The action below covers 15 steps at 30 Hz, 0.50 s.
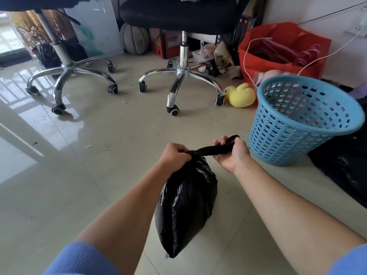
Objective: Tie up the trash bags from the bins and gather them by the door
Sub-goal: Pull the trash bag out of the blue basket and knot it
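The bag (186, 199) between the hands is glossy black. Just right of the right hand (231, 153), the basket (297, 120) is light blue with a grid of holes. Beyond it, the duck (241, 95) is yellow and the tote (282, 46) red-orange. Past the left hand (174, 154), the chairs (178, 76) have chrome legs and black seats. The floor (99, 175) is pale beige tile. Both sleeves (81, 259) are ribbed blue.

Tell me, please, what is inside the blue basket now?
The blue basket shows no bag or trash inside; only its perforated walls, with pink and red things showing through the holes from behind. Its bottom is hidden by the near wall.
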### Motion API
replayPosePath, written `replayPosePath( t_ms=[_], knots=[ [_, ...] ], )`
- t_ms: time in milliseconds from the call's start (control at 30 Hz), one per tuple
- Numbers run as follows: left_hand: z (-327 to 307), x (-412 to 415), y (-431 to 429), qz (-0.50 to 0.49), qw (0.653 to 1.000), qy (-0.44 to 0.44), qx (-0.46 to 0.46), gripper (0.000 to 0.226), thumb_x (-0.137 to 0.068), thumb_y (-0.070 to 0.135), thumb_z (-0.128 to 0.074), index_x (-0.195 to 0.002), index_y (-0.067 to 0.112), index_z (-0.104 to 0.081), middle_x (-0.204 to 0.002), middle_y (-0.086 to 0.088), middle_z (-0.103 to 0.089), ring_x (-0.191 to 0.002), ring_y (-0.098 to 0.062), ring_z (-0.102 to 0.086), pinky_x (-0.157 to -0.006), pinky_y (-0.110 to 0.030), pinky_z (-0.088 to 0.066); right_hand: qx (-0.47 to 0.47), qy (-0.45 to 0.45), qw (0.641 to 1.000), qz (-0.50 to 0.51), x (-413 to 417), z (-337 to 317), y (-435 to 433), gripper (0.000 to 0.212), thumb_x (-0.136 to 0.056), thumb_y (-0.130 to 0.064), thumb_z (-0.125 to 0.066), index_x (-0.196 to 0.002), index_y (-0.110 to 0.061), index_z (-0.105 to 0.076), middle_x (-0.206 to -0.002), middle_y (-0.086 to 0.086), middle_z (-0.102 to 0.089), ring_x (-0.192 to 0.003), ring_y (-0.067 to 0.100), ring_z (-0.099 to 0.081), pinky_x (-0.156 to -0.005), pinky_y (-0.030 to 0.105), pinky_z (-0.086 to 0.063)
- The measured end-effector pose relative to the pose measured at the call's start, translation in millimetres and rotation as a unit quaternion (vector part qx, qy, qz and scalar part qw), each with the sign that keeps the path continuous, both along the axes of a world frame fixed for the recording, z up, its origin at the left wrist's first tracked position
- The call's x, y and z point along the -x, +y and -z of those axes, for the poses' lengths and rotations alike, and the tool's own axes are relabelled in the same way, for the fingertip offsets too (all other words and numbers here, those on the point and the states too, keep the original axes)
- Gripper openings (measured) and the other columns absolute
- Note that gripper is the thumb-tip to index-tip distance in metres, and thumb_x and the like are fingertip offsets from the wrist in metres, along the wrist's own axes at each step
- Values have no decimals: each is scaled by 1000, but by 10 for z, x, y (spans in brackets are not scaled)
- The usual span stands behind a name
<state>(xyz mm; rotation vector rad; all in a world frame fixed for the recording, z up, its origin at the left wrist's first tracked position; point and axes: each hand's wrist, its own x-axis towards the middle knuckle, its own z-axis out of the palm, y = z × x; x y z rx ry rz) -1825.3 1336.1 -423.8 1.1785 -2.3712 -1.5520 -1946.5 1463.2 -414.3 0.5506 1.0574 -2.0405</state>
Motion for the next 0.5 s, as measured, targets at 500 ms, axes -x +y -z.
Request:
replayPosePath(
  t_ms=[500],
  knots=[
    [-116, -263, -152, 156, 942, 3, -297, 20, -86, -2, -61, -70, 9, -63, -70, -4, -56, -63, -13, -53, -53, -21, -45, -25, 22, 999, 3, 36, -29, -94, 32, -99, -25, -32, -80, -11, -53, -44, -4, -33, -38, 12, -34, -54, 25, -44]
  ],
)
